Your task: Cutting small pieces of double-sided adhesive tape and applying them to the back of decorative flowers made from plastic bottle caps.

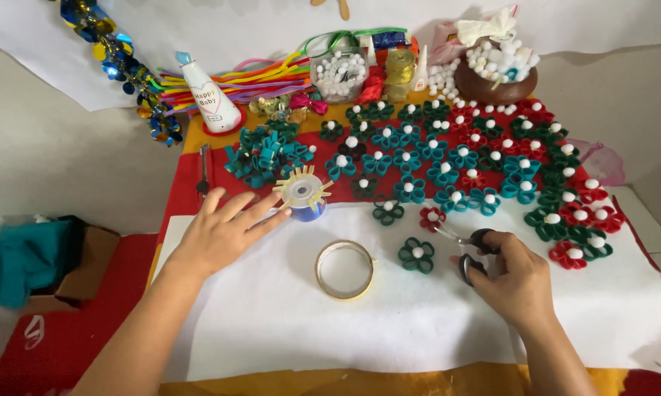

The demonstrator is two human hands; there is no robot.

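Observation:
My left hand (224, 229) lies flat on the white sheet (389, 323) with fingers spread, fingertips close to a tape spool (302, 192) hung with short yellow strips. My right hand (508, 275) grips black-handled scissors (468, 242), blades pointing left toward a red paper flower (432, 217). A roll of clear tape (344, 269) rests between my hands. A dark green paper flower (417, 254) with a white pompom centre sits just left of my right hand.
Several red, teal and green paper flowers (484, 165) cover the far half of the table. Loose teal loops (261, 155), a cone party hat (207, 95), pipe cleaners (264, 79), a jar of pompoms (338, 73) and a brown bowl (496, 82) line the back.

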